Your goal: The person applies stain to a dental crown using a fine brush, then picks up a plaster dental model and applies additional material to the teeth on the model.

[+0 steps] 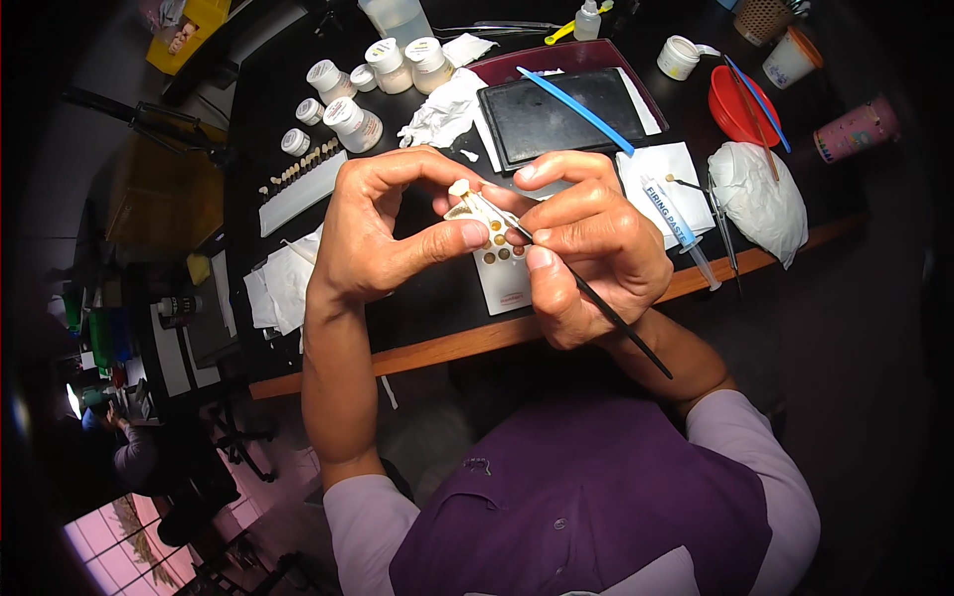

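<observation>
My left hand [388,223] is closed in a pinch around a small cream tooth-shaped piece [460,189], raised above the table. Part of its grip is hidden behind the fingers. Between thumb and fingers my right hand [611,238] holds a thin brush [628,333] with a black handle. The brush tip points left toward the tooth-shaped piece; whether they touch I cannot tell. Below both hands lies a white palette card [505,298] with several round yellow and brown colour spots, partly covered by my fingers.
Several white jars [353,124] stand at the back left beside a tooth shade row [306,167]. A black tray [542,119] carries a blue stick [576,107]. To the right are a paste syringe [681,226], a red bowl [730,109], a crumpled white cloth [760,199] and a pink cup [855,129].
</observation>
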Demonstrator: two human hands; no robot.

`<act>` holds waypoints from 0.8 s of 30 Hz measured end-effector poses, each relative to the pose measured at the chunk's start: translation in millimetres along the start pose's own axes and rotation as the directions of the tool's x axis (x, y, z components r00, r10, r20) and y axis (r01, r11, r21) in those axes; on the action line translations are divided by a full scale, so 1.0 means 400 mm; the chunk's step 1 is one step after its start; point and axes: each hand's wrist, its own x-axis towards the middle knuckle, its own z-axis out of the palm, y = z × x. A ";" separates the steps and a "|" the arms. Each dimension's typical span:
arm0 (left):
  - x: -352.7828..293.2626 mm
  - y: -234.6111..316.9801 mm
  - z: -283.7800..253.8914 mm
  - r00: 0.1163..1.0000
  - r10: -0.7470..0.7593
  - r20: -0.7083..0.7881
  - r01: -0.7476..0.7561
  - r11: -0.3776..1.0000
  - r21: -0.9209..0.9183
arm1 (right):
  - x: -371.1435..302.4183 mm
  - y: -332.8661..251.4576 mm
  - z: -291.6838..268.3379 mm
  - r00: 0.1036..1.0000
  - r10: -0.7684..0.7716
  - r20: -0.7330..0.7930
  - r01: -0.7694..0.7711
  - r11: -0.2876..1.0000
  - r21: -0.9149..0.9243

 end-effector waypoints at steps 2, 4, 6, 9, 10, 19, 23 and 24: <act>-0.001 0.002 0.001 1.000 -0.010 -0.001 0.010 1.000 -0.003 | 0.001 0.001 0.000 1.000 -0.009 -0.005 0.009 1.000 0.000; -0.002 -0.002 -0.002 1.000 -0.013 0.003 0.013 1.000 0.003 | 0.003 0.002 0.003 1.000 -0.020 -0.007 0.020 1.000 -0.008; -0.005 -0.001 -0.003 1.000 -0.013 -0.005 0.013 1.000 -0.001 | 0.002 0.002 0.006 1.000 -0.020 -0.004 0.020 1.000 -0.007; -0.005 -0.003 -0.002 1.000 -0.014 -0.003 0.014 1.000 -0.005 | 0.000 0.001 0.004 1.000 -0.011 0.007 0.011 1.000 -0.010; -0.005 -0.003 -0.002 1.000 -0.014 -0.002 0.014 1.000 -0.003 | 0.003 -0.003 0.003 1.000 -0.014 0.011 0.014 1.000 -0.019; -0.002 0.006 -0.001 0.998 -0.066 0.021 0.066 0.998 0.007 | 0.019 -0.005 0.002 0.997 -0.068 0.047 0.071 0.995 -0.064; -0.006 -0.001 -0.010 0.998 -0.050 0.029 0.048 0.997 0.059 | 0.020 -0.011 -0.002 0.996 -0.061 0.067 0.065 0.996 -0.060; -0.007 0.000 -0.011 0.999 -0.041 0.028 0.038 0.996 0.077 | 0.016 -0.014 0.000 0.999 -0.021 0.041 0.020 1.000 0.008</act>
